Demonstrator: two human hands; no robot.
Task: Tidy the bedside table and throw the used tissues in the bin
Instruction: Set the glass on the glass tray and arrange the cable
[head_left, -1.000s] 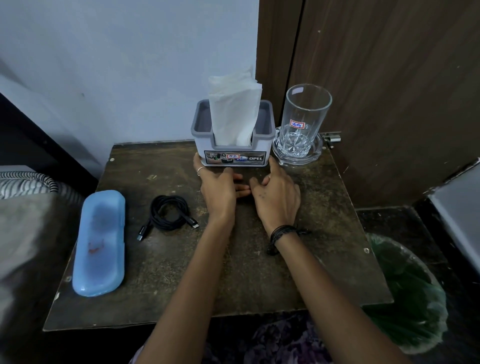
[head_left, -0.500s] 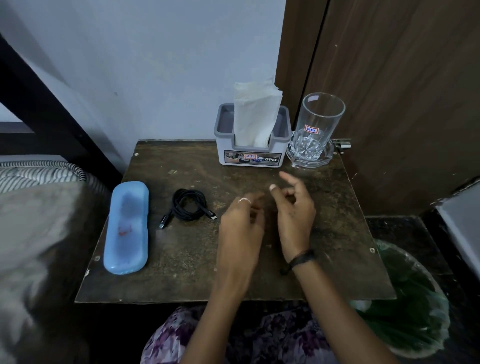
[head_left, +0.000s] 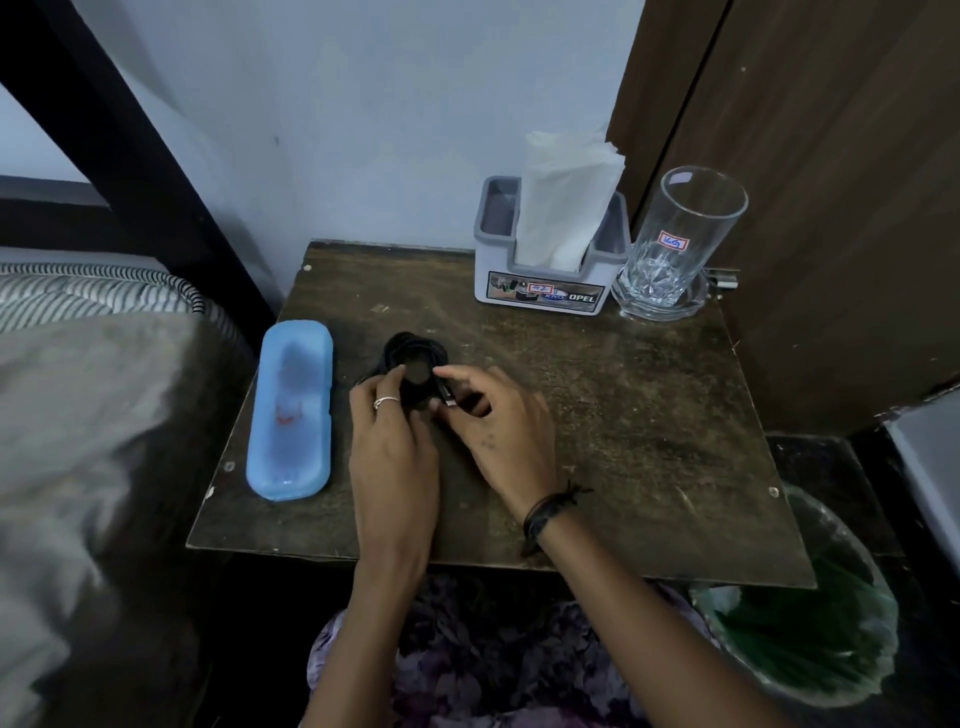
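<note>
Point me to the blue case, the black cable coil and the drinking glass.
blue case (head_left: 291, 410): head view, middle of its lid.
black cable coil (head_left: 415, 345): head view, far arc of the loop, above both hands.
drinking glass (head_left: 680, 234): head view, clear side wall, near the red-bordered sticker.

A dark, scuffed wooden bench (head_left: 623, 415) is seen from above, with screws set near its corners. Along its left edge a blue case (head_left: 291, 410) is laid lengthwise. Just right of the case, a coiled black cable (head_left: 415, 353) is held against the top by both hands (head_left: 395, 447). At the back edge, towards the right, a grey holder (head_left: 545, 291) with tissues (head_left: 566, 202) upright in it is placed. In the back right corner a glass (head_left: 675, 239) is stood on a clear dish (head_left: 660, 306), just beside the holder.
</note>
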